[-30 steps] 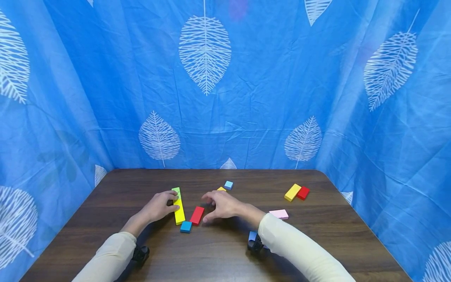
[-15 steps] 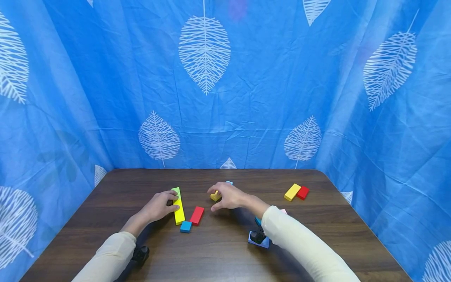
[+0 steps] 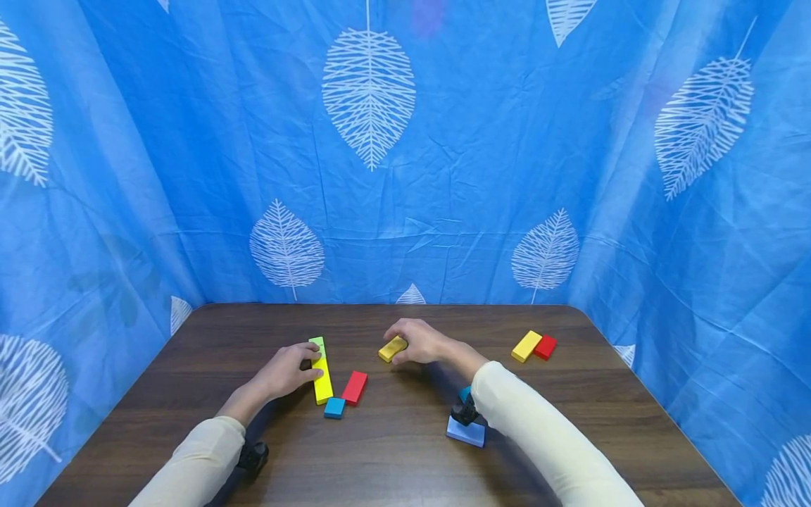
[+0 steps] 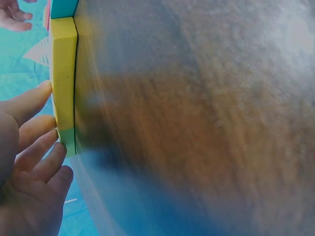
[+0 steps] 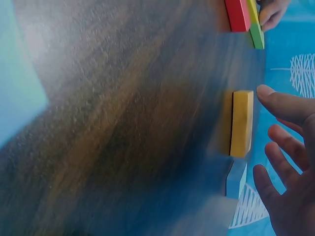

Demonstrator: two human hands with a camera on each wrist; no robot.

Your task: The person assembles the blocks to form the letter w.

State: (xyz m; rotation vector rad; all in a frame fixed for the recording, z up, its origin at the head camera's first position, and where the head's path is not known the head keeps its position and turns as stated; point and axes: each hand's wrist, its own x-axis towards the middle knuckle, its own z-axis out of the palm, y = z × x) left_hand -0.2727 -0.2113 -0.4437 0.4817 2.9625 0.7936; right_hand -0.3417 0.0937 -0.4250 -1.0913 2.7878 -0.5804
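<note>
The person's left hand [image 3: 286, 371] rests with straight fingers [image 4: 37, 101] against the side of a long yellow flat wooden bar with a green far end [image 3: 321, 369], steadying it on the dark wooden table [image 3: 393, 458]. Just to that hand's right, a red rectangular block [image 3: 355, 387] lies beside the bar, and a small blue square block [image 3: 334, 407] sits at the bar's near end, so three pieces appear already gathered there.

The right hand [image 3: 423, 341] is further out and to the right of the left one, its fingers spread and relaxed over a short orange-yellow rectangular block [image 3: 393, 348]. The right wrist view shows the fingertips [image 5: 275, 98] just beside this block [image 5: 241, 123], not clearly closed on it, with a light blue small block [image 5: 236, 178] next to it.

Judged from this, the arrangement is partly built: the orange-yellow block lies apart from the group. Well off to the right hand's right, a yellow rectangular block [image 3: 526, 346] and a red square block [image 3: 545, 346] lie touching, not yet brought over.
</note>
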